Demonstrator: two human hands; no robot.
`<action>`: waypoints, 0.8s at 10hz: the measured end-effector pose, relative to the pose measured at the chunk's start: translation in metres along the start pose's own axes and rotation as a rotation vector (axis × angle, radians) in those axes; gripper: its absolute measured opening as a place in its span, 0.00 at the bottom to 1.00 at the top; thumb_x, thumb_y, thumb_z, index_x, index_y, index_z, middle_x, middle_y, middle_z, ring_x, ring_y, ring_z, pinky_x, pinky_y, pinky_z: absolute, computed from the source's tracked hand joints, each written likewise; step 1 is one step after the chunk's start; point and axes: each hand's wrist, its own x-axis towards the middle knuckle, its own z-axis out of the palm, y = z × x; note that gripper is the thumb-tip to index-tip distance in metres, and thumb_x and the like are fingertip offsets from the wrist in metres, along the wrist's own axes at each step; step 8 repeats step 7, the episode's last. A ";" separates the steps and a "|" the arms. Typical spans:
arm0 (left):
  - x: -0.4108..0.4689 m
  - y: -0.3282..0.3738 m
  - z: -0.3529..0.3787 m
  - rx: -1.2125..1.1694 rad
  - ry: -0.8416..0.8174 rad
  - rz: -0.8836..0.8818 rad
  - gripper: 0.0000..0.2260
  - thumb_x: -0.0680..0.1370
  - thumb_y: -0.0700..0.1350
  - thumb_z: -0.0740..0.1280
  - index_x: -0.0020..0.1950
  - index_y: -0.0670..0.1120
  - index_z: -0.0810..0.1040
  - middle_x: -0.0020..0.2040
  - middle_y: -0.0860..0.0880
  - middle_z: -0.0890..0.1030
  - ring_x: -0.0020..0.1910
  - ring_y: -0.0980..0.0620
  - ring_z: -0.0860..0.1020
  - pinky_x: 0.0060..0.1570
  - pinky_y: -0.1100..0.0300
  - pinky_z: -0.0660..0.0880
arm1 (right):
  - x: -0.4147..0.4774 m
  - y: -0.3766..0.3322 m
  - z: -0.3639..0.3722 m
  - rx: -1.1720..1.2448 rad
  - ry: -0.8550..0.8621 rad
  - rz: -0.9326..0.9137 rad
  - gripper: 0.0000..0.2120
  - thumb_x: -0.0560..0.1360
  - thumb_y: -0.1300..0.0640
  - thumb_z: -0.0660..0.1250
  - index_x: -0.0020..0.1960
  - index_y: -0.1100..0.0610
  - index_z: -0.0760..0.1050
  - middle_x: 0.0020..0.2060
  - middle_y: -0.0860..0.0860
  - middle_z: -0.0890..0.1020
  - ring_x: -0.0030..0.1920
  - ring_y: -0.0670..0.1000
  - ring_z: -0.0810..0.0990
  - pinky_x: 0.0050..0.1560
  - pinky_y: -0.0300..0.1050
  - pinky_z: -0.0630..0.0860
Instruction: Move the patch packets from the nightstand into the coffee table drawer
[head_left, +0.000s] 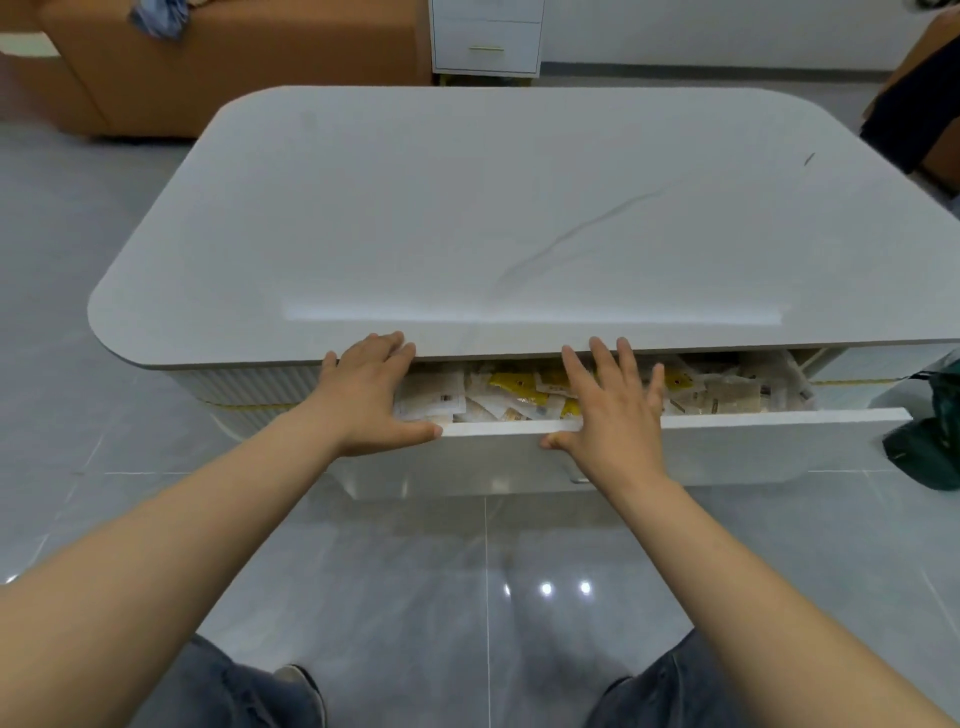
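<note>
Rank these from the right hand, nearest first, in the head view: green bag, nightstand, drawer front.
1. drawer front, at the right hand.
2. green bag, on the floor, right side.
3. nightstand, far beyond the coffee table.

**Both hands flat, palms down, side by side at mid-frame**

Two bare forearms enter from the lower left and lower right corners of the frame and converge toward the centre. The left hand (371, 395) sits left of centre, palm down, its fingers straight and held close together, pointing up-frame. Its thumb is stretched out to the right. The right hand (610, 410) lies just right of centre, also palm down, with its fingers straight and fanned apart. Its thumb is set low and reaches left. The two thumbs point toward each other without touching. Both wrists run nearly straight on from the forearms.
</note>
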 end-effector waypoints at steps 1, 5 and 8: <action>0.001 -0.001 0.000 0.015 -0.007 0.006 0.45 0.69 0.70 0.62 0.78 0.49 0.49 0.78 0.49 0.48 0.77 0.48 0.48 0.73 0.39 0.52 | 0.018 -0.001 0.003 0.012 0.050 -0.011 0.38 0.67 0.40 0.73 0.72 0.49 0.64 0.70 0.53 0.66 0.74 0.55 0.59 0.73 0.63 0.42; 0.001 -0.001 -0.002 -0.029 -0.003 -0.009 0.45 0.69 0.69 0.64 0.78 0.49 0.50 0.78 0.49 0.49 0.77 0.49 0.49 0.73 0.40 0.52 | 0.060 -0.014 0.008 0.013 0.275 0.067 0.14 0.64 0.58 0.76 0.42 0.57 0.72 0.36 0.53 0.75 0.38 0.56 0.73 0.47 0.50 0.67; -0.009 0.009 -0.003 -0.145 0.055 -0.042 0.38 0.74 0.59 0.66 0.77 0.46 0.55 0.78 0.48 0.54 0.77 0.48 0.51 0.75 0.49 0.53 | 0.015 -0.005 -0.009 0.265 0.105 0.010 0.20 0.72 0.54 0.71 0.62 0.56 0.73 0.55 0.53 0.75 0.55 0.55 0.74 0.50 0.46 0.68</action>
